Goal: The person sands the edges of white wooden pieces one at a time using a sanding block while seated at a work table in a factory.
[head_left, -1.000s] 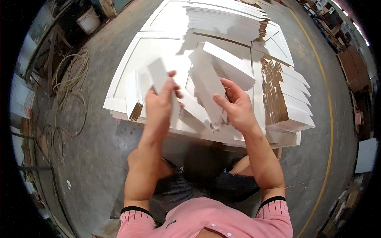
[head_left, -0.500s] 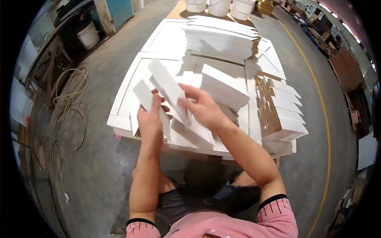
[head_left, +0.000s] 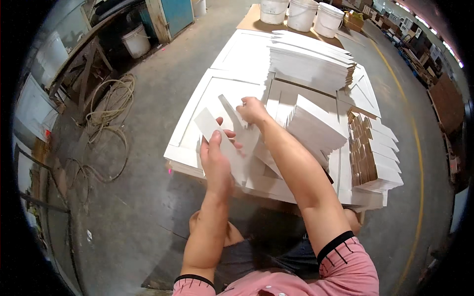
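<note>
My left hand [head_left: 216, 148] holds a flat white strip [head_left: 207, 123] above the near left of the white panels, thumb on top and the other fingers spread underneath. Just beyond it, my right hand [head_left: 254, 109] is closed on a second white strip [head_left: 231, 109], which stands tilted on its edge beside the first. The right fingertips are partly hidden by the hand itself. Right of my right forearm, a row of similar white strips [head_left: 318, 123] stands packed on edge.
Large white panels [head_left: 192, 118] form the work surface. A long stack of white strips [head_left: 308, 64] lies at the back, and another stack with brown ends [head_left: 385, 153] on the right. White buckets [head_left: 302, 16] stand beyond. Coiled hose [head_left: 111, 103] lies on the floor at left.
My right hand has moved forward, away from my left hand, with its strip now lower toward the panels. The left hand keeps its strip. The whole view has shifted, moving the scene rightward.
</note>
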### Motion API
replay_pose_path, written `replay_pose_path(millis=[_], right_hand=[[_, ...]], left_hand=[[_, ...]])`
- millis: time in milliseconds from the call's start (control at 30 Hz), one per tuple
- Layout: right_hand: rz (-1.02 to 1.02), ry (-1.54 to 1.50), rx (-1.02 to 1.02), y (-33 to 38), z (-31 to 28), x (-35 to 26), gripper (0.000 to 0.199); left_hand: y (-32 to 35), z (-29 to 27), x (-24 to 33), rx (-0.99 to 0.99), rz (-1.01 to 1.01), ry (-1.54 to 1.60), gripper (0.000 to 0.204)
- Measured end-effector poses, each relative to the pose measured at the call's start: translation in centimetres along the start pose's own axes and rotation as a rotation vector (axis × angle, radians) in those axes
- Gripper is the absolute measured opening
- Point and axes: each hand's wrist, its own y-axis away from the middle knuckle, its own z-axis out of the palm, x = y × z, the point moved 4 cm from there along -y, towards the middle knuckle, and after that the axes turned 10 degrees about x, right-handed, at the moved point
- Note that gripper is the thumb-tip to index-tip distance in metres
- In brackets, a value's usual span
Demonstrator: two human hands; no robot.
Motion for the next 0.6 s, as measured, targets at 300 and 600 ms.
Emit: replay_pose_path(millis=[300, 600], right_hand=[[-0.465, -0.089, 0.267, 10.4, -9.4, -4.6, 0.037], [-0.238, 0.159, 0.236, 23.9, -18.6, 9.5, 0.020]], left_hand=[[-0.3, -0.3, 0.1, -0.022, -0.012, 0.016, 0.037], [2.5, 2.4, -1.1, -0.156, -0.084, -0.168, 0.042]])
